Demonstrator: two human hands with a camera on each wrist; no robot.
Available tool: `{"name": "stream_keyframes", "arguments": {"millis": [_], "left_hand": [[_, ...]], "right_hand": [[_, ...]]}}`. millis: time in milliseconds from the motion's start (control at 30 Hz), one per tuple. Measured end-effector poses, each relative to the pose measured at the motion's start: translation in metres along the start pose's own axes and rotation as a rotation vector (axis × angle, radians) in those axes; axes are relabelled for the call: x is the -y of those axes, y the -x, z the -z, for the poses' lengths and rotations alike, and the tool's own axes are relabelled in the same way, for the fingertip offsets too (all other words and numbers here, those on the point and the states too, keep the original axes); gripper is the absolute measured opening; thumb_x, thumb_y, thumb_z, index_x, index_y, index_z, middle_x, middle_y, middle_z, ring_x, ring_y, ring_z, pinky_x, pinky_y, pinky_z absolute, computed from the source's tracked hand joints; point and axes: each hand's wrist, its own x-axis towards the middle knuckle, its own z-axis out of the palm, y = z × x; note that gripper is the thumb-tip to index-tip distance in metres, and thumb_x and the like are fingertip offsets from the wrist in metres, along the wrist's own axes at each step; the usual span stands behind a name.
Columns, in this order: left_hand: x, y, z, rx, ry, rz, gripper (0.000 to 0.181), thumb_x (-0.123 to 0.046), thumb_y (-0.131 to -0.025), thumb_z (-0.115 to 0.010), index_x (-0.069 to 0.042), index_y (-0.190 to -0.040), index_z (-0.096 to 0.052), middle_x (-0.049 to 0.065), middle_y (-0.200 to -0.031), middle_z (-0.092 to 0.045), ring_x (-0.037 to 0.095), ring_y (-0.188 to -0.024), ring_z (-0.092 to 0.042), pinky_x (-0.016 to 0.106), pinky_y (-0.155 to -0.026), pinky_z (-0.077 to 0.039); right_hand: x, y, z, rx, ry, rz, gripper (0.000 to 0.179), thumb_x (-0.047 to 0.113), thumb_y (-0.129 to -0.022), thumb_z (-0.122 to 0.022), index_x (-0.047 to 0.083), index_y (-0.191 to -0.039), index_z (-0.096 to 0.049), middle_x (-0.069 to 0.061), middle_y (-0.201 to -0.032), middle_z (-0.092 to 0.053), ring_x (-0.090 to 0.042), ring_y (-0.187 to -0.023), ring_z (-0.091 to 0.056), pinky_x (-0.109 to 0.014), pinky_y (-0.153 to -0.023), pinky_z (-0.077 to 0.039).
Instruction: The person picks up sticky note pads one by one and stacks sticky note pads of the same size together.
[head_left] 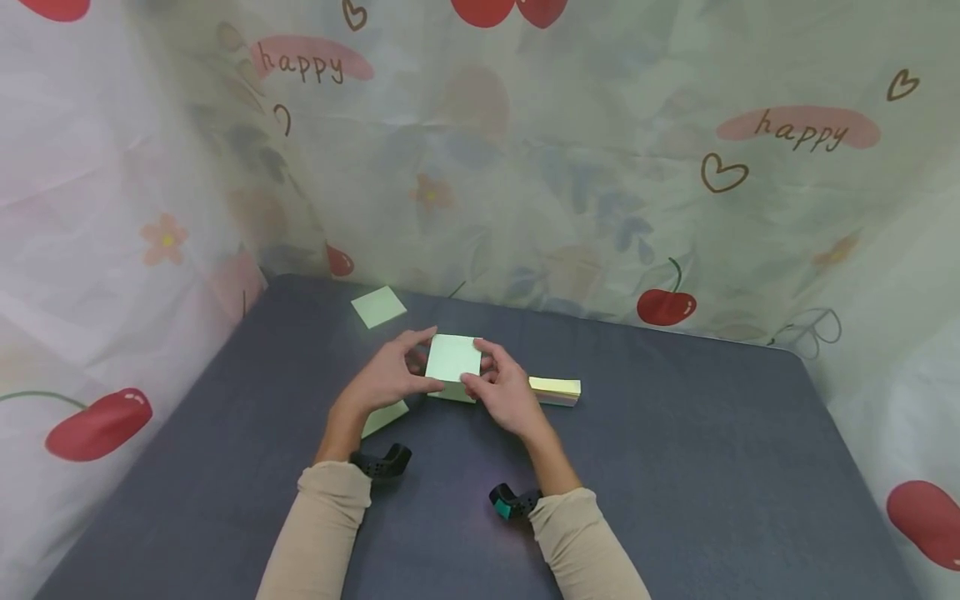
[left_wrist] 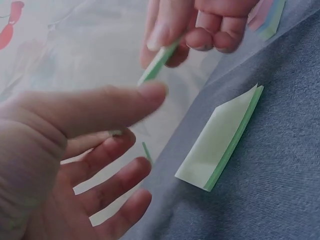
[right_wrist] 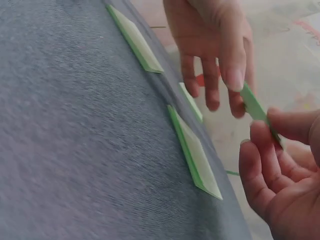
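Between both hands is a pale green pad of sticky notes (head_left: 453, 357), raised over the table. My left hand (head_left: 390, 372) pinches its left side between thumb and fingers, the lower fingers loosely bent. On the opposite side my right hand (head_left: 504, 386) grips it with thumb and fingertips. The right wrist view shows the held pad (right_wrist: 256, 106) edge-on, its green side between the two hands. Directly below lies another green sticky note pad (left_wrist: 222, 140), partly covered by the held one in the head view. A further pad (head_left: 384, 417) sits by my left wrist.
Toward the far left edge of the dark grey table (head_left: 690, 467) lies one more green sticky note pad (head_left: 378, 307). A multicoloured stack of sticky notes (head_left: 556, 392), yellow on top, stands right of my right hand. Printed curtains (head_left: 525, 208) hang round the back and sides.
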Motion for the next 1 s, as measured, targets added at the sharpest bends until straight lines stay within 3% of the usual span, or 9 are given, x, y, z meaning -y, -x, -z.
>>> {"name": "stream_keyframes", "arguments": {"millis": [233, 433, 600, 733, 1000], "left_hand": [[0.005, -0.004, -0.006, -0.006, -0.065, 0.016, 0.086, -0.021, -0.085, -0.084, -0.009, -0.157, -0.039, 0.017, -0.141, -0.054, 0.036, -0.127, -0.056, 0.051, -0.102, -0.050], [0.009, -0.006, -0.009, -0.027, -0.150, 0.025, 0.085, -0.022, -0.082, -0.087, -0.008, -0.154, -0.044, 0.019, -0.143, -0.058, 0.038, -0.137, -0.045, 0.055, -0.111, -0.041], [0.011, -0.008, -0.017, -0.035, -0.224, 0.036, 0.084, -0.023, -0.080, -0.088, -0.007, -0.152, -0.048, 0.018, -0.140, -0.060, 0.039, -0.138, -0.038, 0.056, -0.114, -0.037], [0.013, -0.011, -0.022, -0.036, -0.301, 0.032, 0.081, -0.026, -0.080, -0.088, -0.007, -0.150, -0.050, 0.016, -0.136, -0.061, 0.038, -0.135, -0.038, 0.054, -0.111, -0.039], [0.015, -0.009, -0.020, -0.038, -0.315, 0.022, 0.078, -0.027, -0.081, -0.087, -0.007, -0.148, -0.052, 0.017, -0.134, -0.061, 0.039, -0.132, -0.042, 0.055, -0.109, -0.036]], "right_hand": [[-0.004, -0.001, -0.007, -0.013, 0.035, -0.084, 0.085, 0.015, -0.093, -0.075, 0.004, -0.160, -0.025, -0.014, -0.108, -0.062, -0.010, -0.074, -0.067, -0.027, -0.068, -0.052], [-0.010, -0.002, -0.009, -0.027, 0.169, -0.091, 0.089, 0.019, -0.087, -0.081, 0.000, -0.158, -0.030, -0.013, -0.105, -0.067, -0.012, -0.075, -0.061, -0.027, -0.068, -0.049], [-0.012, 0.000, -0.010, -0.031, 0.286, -0.103, 0.086, 0.025, -0.087, -0.081, -0.001, -0.156, -0.035, -0.009, -0.091, -0.065, -0.015, -0.070, -0.056, -0.029, -0.067, -0.046], [-0.014, 0.001, -0.010, -0.021, 0.346, -0.129, 0.084, 0.030, -0.089, -0.080, 0.000, -0.156, -0.037, -0.006, -0.085, -0.064, -0.015, -0.066, -0.055, -0.030, -0.064, -0.046], [-0.014, -0.002, -0.012, 0.008, 0.400, -0.141, 0.084, 0.034, -0.089, -0.079, 0.001, -0.155, -0.039, -0.006, -0.080, -0.069, -0.014, -0.062, -0.058, -0.029, -0.062, -0.048]]}}
